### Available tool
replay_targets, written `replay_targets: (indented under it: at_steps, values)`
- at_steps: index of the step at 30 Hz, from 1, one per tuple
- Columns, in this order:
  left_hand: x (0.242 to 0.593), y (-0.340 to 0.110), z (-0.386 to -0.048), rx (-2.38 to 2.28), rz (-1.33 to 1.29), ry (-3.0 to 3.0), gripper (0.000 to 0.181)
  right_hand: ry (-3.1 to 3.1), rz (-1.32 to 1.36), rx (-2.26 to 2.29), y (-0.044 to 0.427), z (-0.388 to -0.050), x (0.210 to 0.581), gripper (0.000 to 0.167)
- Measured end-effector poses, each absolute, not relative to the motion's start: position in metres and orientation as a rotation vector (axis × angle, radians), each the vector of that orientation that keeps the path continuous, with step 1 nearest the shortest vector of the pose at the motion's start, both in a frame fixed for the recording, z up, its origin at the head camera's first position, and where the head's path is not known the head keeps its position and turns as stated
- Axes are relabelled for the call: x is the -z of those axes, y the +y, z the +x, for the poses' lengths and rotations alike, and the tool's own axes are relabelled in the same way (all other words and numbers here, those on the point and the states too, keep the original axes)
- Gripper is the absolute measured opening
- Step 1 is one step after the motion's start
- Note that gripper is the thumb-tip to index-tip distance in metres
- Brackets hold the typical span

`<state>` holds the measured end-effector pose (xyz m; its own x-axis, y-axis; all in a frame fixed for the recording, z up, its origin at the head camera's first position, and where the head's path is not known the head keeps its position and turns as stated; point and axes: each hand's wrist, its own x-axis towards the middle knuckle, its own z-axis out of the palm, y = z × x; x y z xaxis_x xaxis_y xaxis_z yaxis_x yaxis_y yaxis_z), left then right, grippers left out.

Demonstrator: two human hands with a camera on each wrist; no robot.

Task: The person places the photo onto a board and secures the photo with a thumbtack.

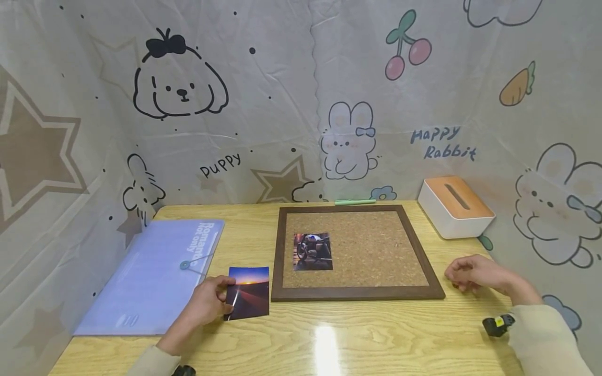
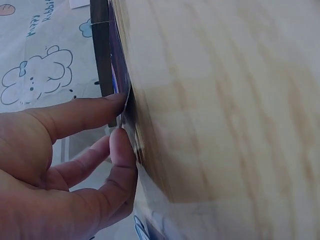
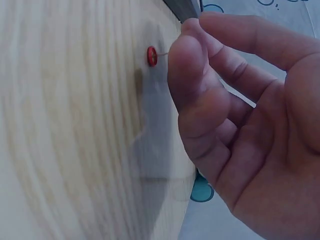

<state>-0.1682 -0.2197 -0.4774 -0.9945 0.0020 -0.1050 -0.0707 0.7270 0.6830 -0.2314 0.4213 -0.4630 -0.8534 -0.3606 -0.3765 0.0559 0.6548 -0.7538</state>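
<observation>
My left hand [image 1: 204, 302] pinches a photo print [image 1: 254, 300] of a road at sunset by its left edge, thumb on top. In the left wrist view the print shows nearly edge-on between thumb and fingertips. Right of it lies a cork board [image 1: 362, 256] with a brown wooden frame, bearing a motorcycle photo [image 1: 312, 251] on its left part. Beyond the board's right side, my right hand [image 1: 477, 274] hovers low over the table, fingers curled. At its fingertips is a red thumbtack [image 3: 152, 56], its thin point towards them; whether they grip it is hidden.
A translucent blue document folder [image 1: 146, 282] lies at the left, partly beside my left forearm. A white tissue box [image 1: 463, 214] with a wooden lid stands at the back right. Behind the frame lies a green pen [image 1: 355, 202]. Printed cloth [image 1: 263, 104] surrounds the wooden table.
</observation>
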Motion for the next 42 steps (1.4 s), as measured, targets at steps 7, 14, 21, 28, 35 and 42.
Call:
replay_targets:
  at_steps: [7,14,21,28,35,42]
  values:
    - [0.478,-0.221,-0.171,-1.127,-0.109,2.777,0.061,2.351,-0.259,1.08,0.426,-0.23,0.465,0.025]
    - [0.475,-0.226,-0.171,-1.169,-0.138,2.739,0.058,2.416,-0.235,1.02,0.425,-0.227,0.469,0.02]
    - [0.471,-0.23,-0.173,-1.261,-0.114,2.697,0.06,2.483,-0.203,0.96,0.423,-0.226,0.468,0.014]
    - [0.464,-0.236,-0.173,-1.43,-0.096,2.585,0.063,2.529,-0.19,0.942,0.422,-0.227,0.465,0.01]
    - [0.457,-0.24,-0.177,-1.524,-0.055,2.523,0.061,2.555,-0.246,0.983,0.418,-0.232,0.459,0.01]
    - [0.452,-0.241,-0.183,-1.604,-0.002,2.469,0.061,2.614,-0.27,1.042,0.41,-0.236,0.451,0.02]
